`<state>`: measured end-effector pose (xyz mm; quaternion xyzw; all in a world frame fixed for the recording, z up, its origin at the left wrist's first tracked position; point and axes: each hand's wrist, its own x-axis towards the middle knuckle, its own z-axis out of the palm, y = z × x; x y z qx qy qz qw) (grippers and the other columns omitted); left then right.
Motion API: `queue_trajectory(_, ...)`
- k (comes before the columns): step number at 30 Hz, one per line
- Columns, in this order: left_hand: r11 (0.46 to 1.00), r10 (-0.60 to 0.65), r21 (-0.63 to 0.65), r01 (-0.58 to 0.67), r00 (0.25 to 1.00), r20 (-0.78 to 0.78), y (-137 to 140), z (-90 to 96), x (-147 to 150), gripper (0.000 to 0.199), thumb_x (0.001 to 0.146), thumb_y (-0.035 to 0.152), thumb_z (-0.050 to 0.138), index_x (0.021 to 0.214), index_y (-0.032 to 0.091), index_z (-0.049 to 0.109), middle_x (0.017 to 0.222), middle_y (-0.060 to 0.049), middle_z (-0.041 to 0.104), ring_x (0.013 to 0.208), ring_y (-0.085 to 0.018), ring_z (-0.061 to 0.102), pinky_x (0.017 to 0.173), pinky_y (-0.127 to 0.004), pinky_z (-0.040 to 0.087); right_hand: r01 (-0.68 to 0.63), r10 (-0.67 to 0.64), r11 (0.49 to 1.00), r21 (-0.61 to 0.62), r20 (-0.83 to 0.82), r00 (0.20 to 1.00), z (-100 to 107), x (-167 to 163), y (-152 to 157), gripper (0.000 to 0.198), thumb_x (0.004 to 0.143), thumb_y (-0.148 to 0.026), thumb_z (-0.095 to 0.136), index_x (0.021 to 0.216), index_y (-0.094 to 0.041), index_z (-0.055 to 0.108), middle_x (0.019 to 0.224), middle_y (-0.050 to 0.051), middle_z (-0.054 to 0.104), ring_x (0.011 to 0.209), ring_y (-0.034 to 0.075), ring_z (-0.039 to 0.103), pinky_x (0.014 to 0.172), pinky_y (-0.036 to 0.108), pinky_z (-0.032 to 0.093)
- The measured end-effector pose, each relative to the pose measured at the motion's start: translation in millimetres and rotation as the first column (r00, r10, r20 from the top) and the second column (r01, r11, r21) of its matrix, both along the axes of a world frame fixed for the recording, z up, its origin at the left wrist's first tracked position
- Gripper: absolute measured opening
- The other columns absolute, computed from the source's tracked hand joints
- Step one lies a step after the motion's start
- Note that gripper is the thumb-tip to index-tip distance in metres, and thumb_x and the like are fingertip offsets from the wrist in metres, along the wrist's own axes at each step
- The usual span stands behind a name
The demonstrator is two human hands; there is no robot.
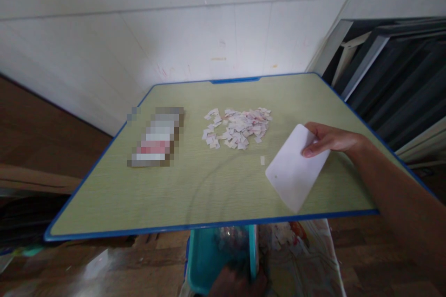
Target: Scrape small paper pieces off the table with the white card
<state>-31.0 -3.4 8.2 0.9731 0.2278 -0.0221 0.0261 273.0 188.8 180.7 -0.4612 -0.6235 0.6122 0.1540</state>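
Observation:
My right hand [325, 141] grips a white flat board [296, 171] with rounded corners and a small hole near one corner. Its thumb lies on top, and the board is held tilted over the right part of the table. Left of it, many small white paper pieces [244, 125] lie in a loose heap, some with reddish marks. One pale slip [262, 160] rests apart from them. Below the table's front edge, my left hand [233, 283] is a dark blur at a teal tray [200, 260]; its fingers are not clear.
A low table [139, 204] with a blue rim stands against a white wall [209, 32]. On its left lies a pixelated rectangular item [156, 139]. Dark framed panels [400, 65] lean at the right. Under the front edge, a patterned cloth [306, 264] covers part of the wooden floor [365, 260].

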Motion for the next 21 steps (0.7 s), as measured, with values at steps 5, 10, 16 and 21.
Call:
queue_trajectory(5,1.0,0.016,0.011,-0.016,0.999,0.048,-0.4,-2.0,0.1,0.036,0.066,0.013,0.053,0.102,0.015,0.049,0.045,0.003,0.053,0.031,-0.012,0.045,0.033,-0.02,0.039,0.288,-0.277,0.952,0.106,-0.105,0.955,-5.2,-6.6,4.4,0.027,0.055,-0.03,0.067,0.077,-0.015,0.063,0.066,0.002,0.063,0.05,0.012,0.055,0.044,0.021,0.041)
queue_trajectory(10,1.0,-0.003,0.008,0.002,0.995,0.104,1.7,0.2,0.1,0.033,0.068,0.011,0.051,0.101,0.014,0.049,0.045,0.003,0.053,0.032,-0.012,0.046,0.032,-0.019,0.038,0.496,-0.47,0.853,0.16,-0.177,0.865,-9.7,-8.8,9.4,0.029,0.056,-0.033,0.067,0.078,-0.014,0.061,0.066,0.002,0.062,0.049,0.011,0.054,0.044,0.021,0.04)
queue_trajectory(16,1.0,-0.011,0.02,0.009,0.997,0.073,0.7,2.6,1.1,0.032,0.065,0.011,0.054,0.097,0.015,0.051,0.049,0.002,0.056,0.035,-0.014,0.049,0.033,-0.021,0.04,0.42,-0.408,0.895,0.15,-0.109,0.907,-6.2,-7.1,8.1,0.026,0.057,-0.031,0.066,0.074,-0.013,0.062,0.063,0.001,0.062,0.047,0.01,0.053,0.041,0.02,0.038)
queue_trajectory(21,1.0,0.001,0.017,-0.002,0.999,0.038,0.9,1.1,1.2,0.031,0.064,0.013,0.055,0.094,0.017,0.052,0.048,0.002,0.055,0.034,-0.014,0.049,0.033,-0.021,0.04,0.185,-0.183,0.982,0.046,-0.044,0.982,-2.8,-6.8,4.5,0.025,0.057,-0.03,0.066,0.076,-0.013,0.063,0.065,0.002,0.063,0.05,0.011,0.055,0.043,0.02,0.041)
